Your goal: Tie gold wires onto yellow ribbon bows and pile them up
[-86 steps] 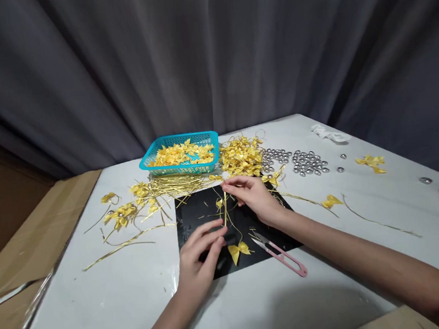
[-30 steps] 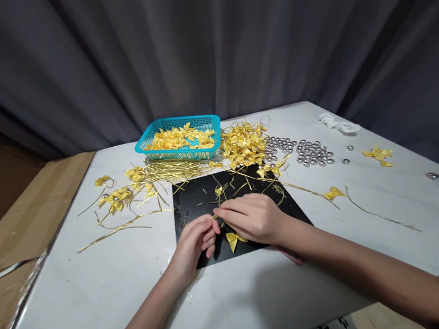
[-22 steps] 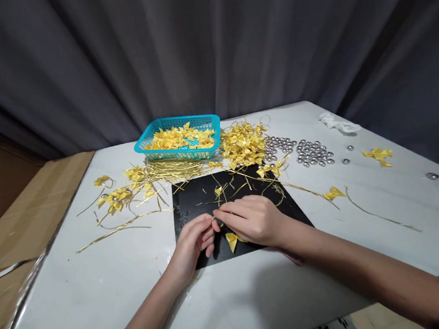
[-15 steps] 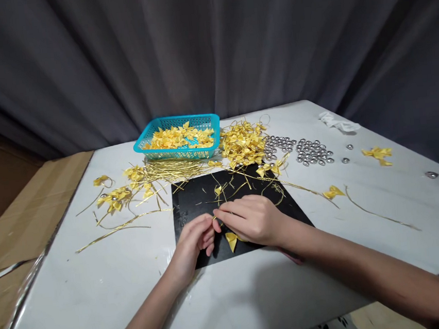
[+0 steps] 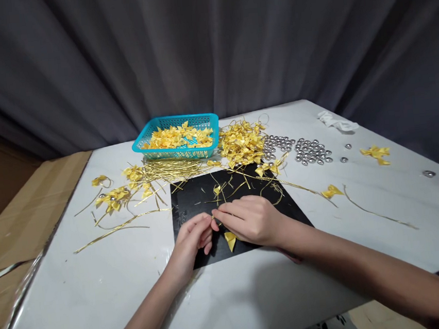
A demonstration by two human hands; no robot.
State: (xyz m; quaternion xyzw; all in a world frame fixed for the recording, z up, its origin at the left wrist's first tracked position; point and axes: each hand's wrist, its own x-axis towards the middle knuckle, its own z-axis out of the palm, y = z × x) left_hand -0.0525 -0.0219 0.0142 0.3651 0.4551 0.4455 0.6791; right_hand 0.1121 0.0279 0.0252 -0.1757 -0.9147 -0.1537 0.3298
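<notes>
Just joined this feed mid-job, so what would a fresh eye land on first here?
The left hand and right hand meet over the black mat at the near middle of the table, pinching a thin gold strip between their fingertips. Behind them a turquoise basket of yellow bows stands out, with a loose bow heap and silver beads to its right.

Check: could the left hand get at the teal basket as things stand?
Probably yes. The left hand is pinching a wire, but only the low wire bundle lies between it and the basket.
</notes>
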